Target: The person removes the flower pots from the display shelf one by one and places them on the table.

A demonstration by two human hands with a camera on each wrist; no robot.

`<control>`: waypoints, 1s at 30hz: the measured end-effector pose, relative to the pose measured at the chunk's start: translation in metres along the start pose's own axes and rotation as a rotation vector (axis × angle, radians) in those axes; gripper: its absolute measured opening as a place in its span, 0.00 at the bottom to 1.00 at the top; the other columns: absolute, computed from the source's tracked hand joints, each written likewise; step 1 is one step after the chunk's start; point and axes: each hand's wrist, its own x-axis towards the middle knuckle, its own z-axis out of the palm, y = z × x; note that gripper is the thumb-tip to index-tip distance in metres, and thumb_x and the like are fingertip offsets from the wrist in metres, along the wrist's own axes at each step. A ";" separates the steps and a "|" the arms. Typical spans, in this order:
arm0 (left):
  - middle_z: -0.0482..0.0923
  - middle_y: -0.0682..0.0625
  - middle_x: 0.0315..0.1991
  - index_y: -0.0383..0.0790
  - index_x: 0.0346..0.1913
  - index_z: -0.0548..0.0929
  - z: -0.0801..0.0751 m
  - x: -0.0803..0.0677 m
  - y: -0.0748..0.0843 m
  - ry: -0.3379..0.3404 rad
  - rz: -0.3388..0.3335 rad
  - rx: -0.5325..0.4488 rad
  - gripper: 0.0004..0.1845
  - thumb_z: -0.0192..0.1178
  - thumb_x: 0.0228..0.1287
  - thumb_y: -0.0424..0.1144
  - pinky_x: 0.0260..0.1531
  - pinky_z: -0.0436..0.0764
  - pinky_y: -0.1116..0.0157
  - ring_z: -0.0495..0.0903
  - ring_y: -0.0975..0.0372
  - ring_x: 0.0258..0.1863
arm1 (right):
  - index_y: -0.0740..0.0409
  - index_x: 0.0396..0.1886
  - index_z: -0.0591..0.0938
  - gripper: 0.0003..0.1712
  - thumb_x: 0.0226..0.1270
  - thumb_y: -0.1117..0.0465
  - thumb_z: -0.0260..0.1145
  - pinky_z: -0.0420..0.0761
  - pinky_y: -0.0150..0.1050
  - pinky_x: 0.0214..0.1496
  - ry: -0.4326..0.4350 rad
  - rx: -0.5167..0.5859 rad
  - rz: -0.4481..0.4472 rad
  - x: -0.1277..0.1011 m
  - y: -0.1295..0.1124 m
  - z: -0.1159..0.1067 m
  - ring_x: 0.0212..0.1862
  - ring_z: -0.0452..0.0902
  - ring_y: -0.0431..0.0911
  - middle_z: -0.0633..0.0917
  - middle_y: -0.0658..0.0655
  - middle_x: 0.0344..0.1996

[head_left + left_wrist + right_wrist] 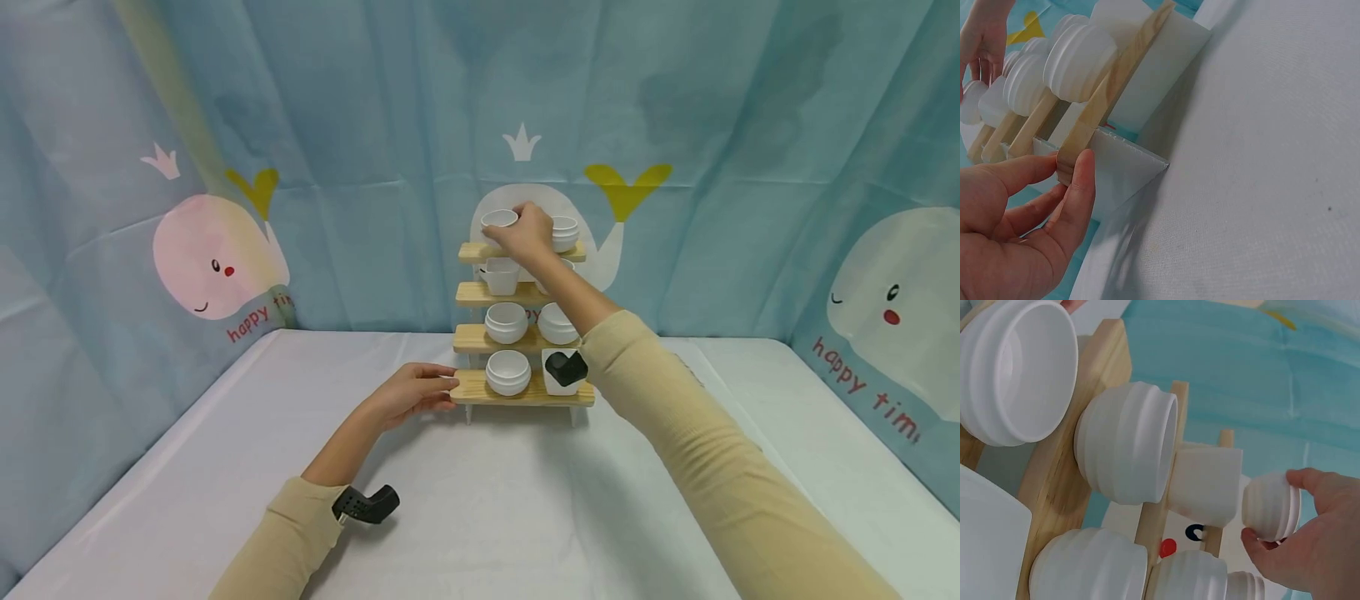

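A wooden tiered stand [467, 385] with clear legs bears white ribbed bowls and squarish white cups. At its top left my right hand [528, 235] grips a small round white bowl [498, 218], thumb and fingers on opposite sides of it in the right wrist view. Below that bowl sits a squarish white cup [1207, 484] on the second tier from the top. My left hand [411, 392] pinches the left end of the lowest wooden board [1100, 103] between thumb and fingers. Another white bowl [564, 233] stands at the top right, beside my right hand.
Lower tiers hold more bowls, including a round one [507, 372] at the bottom left and a square cup [553, 385] at the bottom right, partly behind the right wrist's black camera mount [566, 368]. A white cloth [480, 517] covers the table; a blue printed curtain [360, 167] hangs behind.
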 end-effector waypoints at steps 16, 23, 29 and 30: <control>0.82 0.44 0.46 0.21 0.74 0.67 0.001 -0.001 0.002 0.004 -0.022 -0.016 0.27 0.58 0.80 0.32 0.43 0.90 0.71 0.86 0.66 0.36 | 0.69 0.67 0.75 0.35 0.70 0.52 0.74 0.81 0.45 0.66 -0.048 0.050 0.009 -0.011 0.000 -0.006 0.60 0.74 0.53 0.79 0.65 0.63; 0.83 0.44 0.47 0.20 0.74 0.66 -0.001 0.000 0.001 -0.015 -0.003 -0.016 0.28 0.58 0.80 0.32 0.44 0.90 0.71 0.86 0.66 0.38 | 0.69 0.67 0.75 0.34 0.70 0.53 0.74 0.81 0.45 0.64 -0.052 0.081 -0.011 -0.015 0.003 -0.010 0.59 0.74 0.53 0.79 0.65 0.62; 0.83 0.44 0.48 0.20 0.75 0.66 -0.001 0.001 0.001 -0.024 -0.015 -0.018 0.28 0.57 0.80 0.31 0.44 0.89 0.71 0.86 0.65 0.38 | 0.69 0.67 0.75 0.35 0.69 0.54 0.75 0.81 0.45 0.64 -0.049 0.094 -0.011 -0.018 0.004 -0.016 0.62 0.74 0.54 0.79 0.65 0.63; 0.82 0.44 0.48 0.21 0.75 0.66 -0.001 0.001 0.001 -0.024 -0.016 -0.019 0.28 0.57 0.80 0.31 0.44 0.89 0.71 0.86 0.65 0.38 | 0.69 0.68 0.75 0.35 0.69 0.54 0.75 0.81 0.45 0.64 -0.049 0.095 -0.011 -0.019 0.004 -0.017 0.62 0.74 0.54 0.79 0.65 0.63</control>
